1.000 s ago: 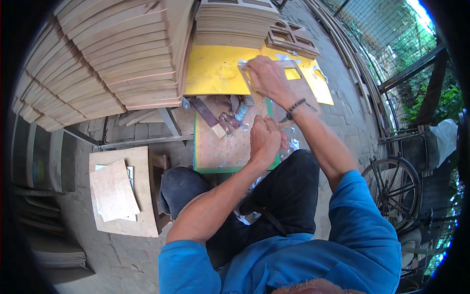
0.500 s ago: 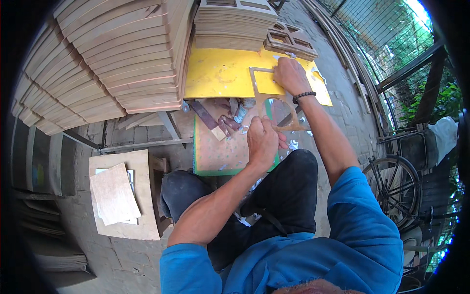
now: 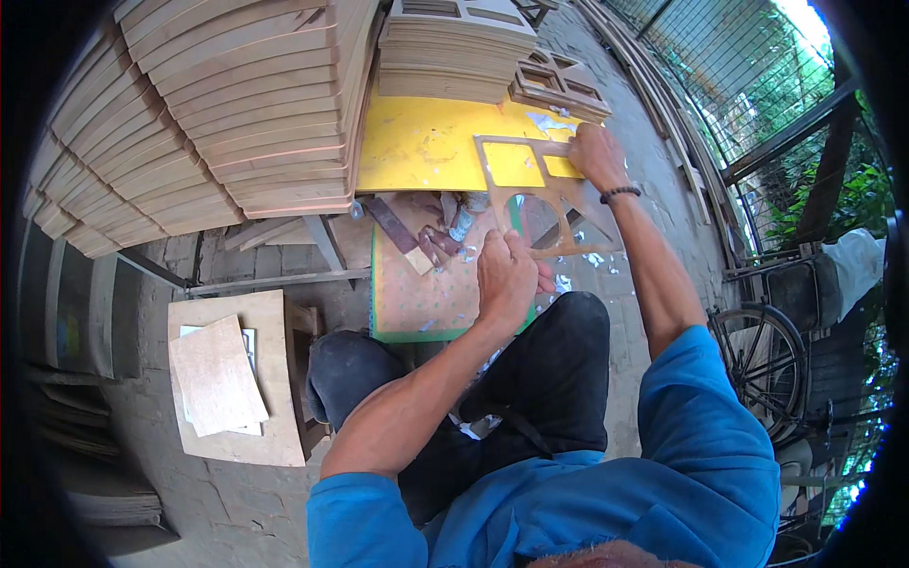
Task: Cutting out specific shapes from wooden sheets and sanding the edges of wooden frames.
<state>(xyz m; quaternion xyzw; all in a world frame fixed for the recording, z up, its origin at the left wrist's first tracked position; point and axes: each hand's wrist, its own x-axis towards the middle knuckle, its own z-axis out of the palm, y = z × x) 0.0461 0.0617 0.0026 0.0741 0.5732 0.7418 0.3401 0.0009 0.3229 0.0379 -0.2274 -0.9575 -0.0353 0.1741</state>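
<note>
Between my hands is a thin wooden panel (image 3: 554,189) with rectangular and rounded cut-outs. My left hand (image 3: 508,279) is closed on its near left edge, close to my knees. At the far right corner, my right hand (image 3: 598,159) has its fingers curled round the rim; whether it holds anything else there is hidden. Through the openings I see a yellow board (image 3: 426,142) and the floor. Left of the panel, dark reddish strips (image 3: 391,220) and crumpled scraps lie above a pinkish board with green edges (image 3: 426,308).
Tall stacks of wooden pieces (image 3: 256,123) rise at the left. Cut-out panels are piled (image 3: 454,57) at the far end, with more frames (image 3: 561,83) beside them. A low wooden stool (image 3: 284,379) bears thin sheets (image 3: 220,374). A bicycle (image 3: 762,355) stands at the right by a wire fence.
My right hand has moved right and slightly nearer. The panel has turned so more of its face and openings show. My left hand has stayed almost in place.
</note>
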